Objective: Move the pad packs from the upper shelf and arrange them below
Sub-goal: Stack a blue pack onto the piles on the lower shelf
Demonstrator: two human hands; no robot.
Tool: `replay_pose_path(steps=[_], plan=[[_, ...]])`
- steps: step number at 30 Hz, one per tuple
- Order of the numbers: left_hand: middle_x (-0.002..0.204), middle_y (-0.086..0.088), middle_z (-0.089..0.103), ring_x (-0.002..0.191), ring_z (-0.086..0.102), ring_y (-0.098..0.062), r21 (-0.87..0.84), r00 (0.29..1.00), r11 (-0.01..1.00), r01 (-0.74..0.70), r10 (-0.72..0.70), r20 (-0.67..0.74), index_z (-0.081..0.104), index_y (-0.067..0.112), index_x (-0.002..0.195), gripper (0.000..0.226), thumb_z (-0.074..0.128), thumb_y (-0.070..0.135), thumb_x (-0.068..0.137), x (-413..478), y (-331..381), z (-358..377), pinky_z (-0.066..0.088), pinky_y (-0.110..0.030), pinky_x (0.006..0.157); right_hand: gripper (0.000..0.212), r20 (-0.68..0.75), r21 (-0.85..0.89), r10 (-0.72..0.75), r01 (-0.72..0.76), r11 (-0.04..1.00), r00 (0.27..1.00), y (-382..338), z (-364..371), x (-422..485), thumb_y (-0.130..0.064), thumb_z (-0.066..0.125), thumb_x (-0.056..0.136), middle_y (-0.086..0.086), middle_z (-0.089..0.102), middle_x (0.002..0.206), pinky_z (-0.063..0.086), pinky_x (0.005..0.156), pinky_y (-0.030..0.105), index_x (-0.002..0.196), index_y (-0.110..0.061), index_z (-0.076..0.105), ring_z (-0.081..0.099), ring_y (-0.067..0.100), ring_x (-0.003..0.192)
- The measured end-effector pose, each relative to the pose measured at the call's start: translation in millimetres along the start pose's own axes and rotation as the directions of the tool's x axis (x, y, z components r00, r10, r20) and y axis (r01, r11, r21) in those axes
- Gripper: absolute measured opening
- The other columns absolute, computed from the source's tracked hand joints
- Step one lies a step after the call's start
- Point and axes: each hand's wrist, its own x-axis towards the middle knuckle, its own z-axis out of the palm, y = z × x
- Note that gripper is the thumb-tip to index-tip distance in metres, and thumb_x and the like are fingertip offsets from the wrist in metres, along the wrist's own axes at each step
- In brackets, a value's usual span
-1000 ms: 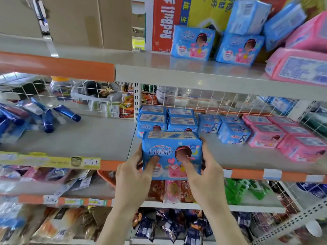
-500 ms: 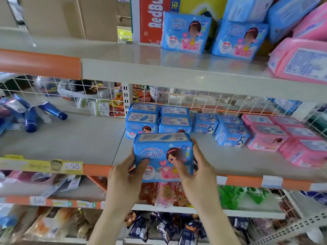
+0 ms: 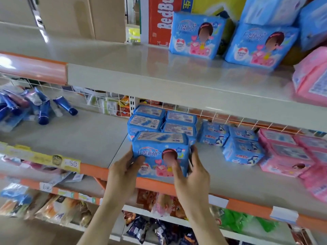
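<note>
I hold one blue pad pack (image 3: 160,152) upright between both hands at the front of the lower shelf (image 3: 74,138). My left hand (image 3: 123,171) grips its left side, thumb on the front face. My right hand (image 3: 192,171) grips its right side, thumb also on the front. Just behind it stand several stacked blue packs (image 3: 162,121). On the upper shelf (image 3: 141,71) two matching blue packs (image 3: 196,35) (image 3: 261,46) stand upright, with more blue packs piled above them at the right.
Smaller blue packs (image 3: 242,149) and pink packs (image 3: 290,152) fill the lower shelf to the right. A pink pack (image 3: 311,78) lies on the upper shelf's right edge. Blue tubes (image 3: 44,110) lie at the far left. Cardboard boxes (image 3: 79,16) stand on the upper shelf.
The blue pack in both hands has moved a little further onto the lower shelf, toward the stacked packs. The view has shifted left and tilted up slightly.
</note>
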Motion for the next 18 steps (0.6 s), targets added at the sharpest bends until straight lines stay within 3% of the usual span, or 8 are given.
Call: replay_pose_path(steps=[2,5,8,10,12,13,16,18], plan=[[0.097,0.006,0.076,0.091,0.070,-0.036,0.004,1.000,1.000,-0.013,0.013,0.008,0.064,0.061,0.099,0.028,0.061,0.034,0.095,8.7,-4.4,-10.1,0.056,-0.061,0.079,0.074,0.028,-0.012,0.007,-0.007,1.000,1.000,-2.5,9.3,-0.1,-0.053,0.059,0.086,0.004,0.073,0.106,0.052,0.081,0.013,0.147,-0.014,0.045,0.066,0.008,0.087],[0.095,0.003,0.076,0.087,0.070,-0.036,0.064,1.000,0.998,-0.007,0.005,0.029,0.065,0.060,0.098,0.024,0.060,0.039,0.090,21.7,-18.0,-29.0,0.055,-0.064,0.077,0.062,0.082,-0.055,0.045,-0.041,0.998,0.996,4.2,32.0,0.0,-0.032,0.066,0.093,0.003,0.072,0.115,0.054,0.093,0.031,0.148,-0.014,0.044,0.068,0.016,0.098],[0.095,0.013,0.076,0.087,0.073,-0.024,0.097,0.998,0.995,-0.004,-0.002,0.062,0.066,0.055,0.102,0.034,0.061,0.022,0.099,31.0,-27.5,-47.1,0.057,-0.059,0.073,0.066,0.067,-0.090,0.050,-0.044,0.995,0.996,13.3,55.5,1.7,-0.047,0.063,0.093,0.004,0.071,0.119,0.052,0.099,0.041,0.146,-0.014,0.045,0.067,0.019,0.108],[0.092,0.025,0.074,0.088,0.074,-0.013,0.108,0.997,0.994,-0.016,0.007,0.081,0.062,0.051,0.107,0.035,0.061,0.017,0.099,39.0,-35.9,-57.0,0.061,-0.049,0.071,0.072,0.045,-0.115,0.022,-0.017,0.993,0.999,14.1,71.2,3.0,-0.054,0.061,0.090,0.005,0.070,0.121,0.050,0.103,0.043,0.147,-0.013,0.045,0.066,0.019,0.112],[0.090,0.040,0.068,0.091,0.070,0.004,0.110,0.992,0.993,-0.046,0.033,0.119,0.052,0.054,0.112,0.045,0.063,0.014,0.096,47.1,-42.7,-65.3,0.062,-0.028,0.066,0.070,0.002,-0.148,-0.019,0.019,0.989,1.000,12.4,83.0,3.4,-0.044,0.069,0.089,0.010,0.066,0.130,0.046,0.108,0.043,0.144,-0.006,0.048,0.062,0.025,0.120],[0.091,0.044,0.065,0.091,0.068,0.009,0.118,0.990,0.992,-0.055,0.039,0.136,0.047,0.058,0.113,0.053,0.066,0.012,0.095,51.3,-46.3,-68.8,0.060,-0.024,0.067,0.069,-0.015,-0.170,-0.036,0.032,0.985,0.999,10.7,87.4,2.8,-0.041,0.069,0.089,0.011,0.063,0.133,0.044,0.109,0.042,0.144,-0.004,0.048,0.060,0.027,0.123],[0.098,0.038,0.067,0.096,0.069,0.006,0.111,0.989,0.993,-0.029,0.012,0.151,0.042,0.064,0.115,0.069,0.072,0.008,0.089,63.1,-60.9,-75.0,0.061,-0.027,0.075,0.090,0.022,-0.156,-0.018,0.021,0.988,1.000,9.0,101.4,1.2,-0.071,0.045,0.083,0.008,0.065,0.131,0.047,0.106,0.047,0.148,-0.010,0.043,0.062,0.025,0.119],[0.114,0.023,0.068,0.103,0.069,-0.003,0.087,0.989,0.996,0.005,-0.017,0.147,0.045,0.051,0.133,0.070,0.075,0.008,0.087,71.5,-72.8,-76.5,0.061,-0.028,0.082,0.087,0.009,-0.155,-0.007,0.008,0.988,1.000,16.7,110.8,1.2,-0.068,0.048,0.084,0.006,0.067,0.127,0.050,0.101,0.047,0.149,-0.011,0.041,0.065,0.022,0.114]])
